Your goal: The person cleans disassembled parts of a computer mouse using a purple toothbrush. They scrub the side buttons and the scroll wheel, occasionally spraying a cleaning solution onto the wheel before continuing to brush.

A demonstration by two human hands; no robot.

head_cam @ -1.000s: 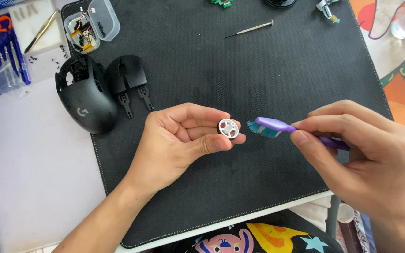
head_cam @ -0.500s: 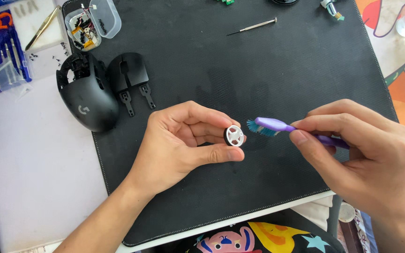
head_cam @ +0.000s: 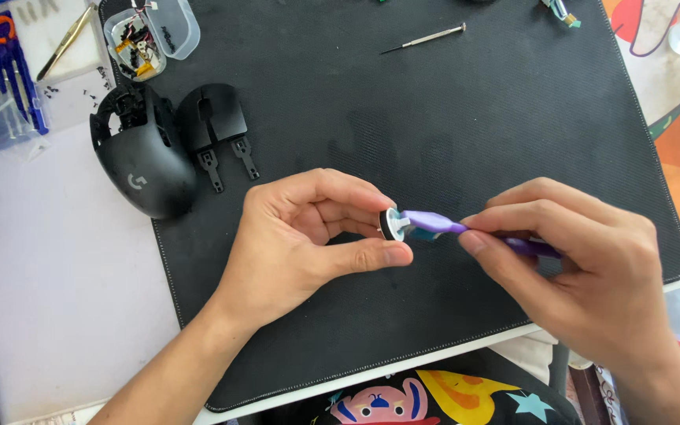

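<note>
Textured black mat [head_cam: 434, 118] — purple toothbrush [head_cam: 434, 223] bristles touch round wheel [head_cam: 389, 224].

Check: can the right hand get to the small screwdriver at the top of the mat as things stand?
Probably yes. The screwdriver lies alone on bare black mat, nothing between. But the right hand is full with the purple toothbrush.

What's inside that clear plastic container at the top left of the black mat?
The clear container holds small parts, yellow, black and white, with thin wires; its lid lies open alongside. Pieces lower in the pile are covered and too small to identify.
</note>
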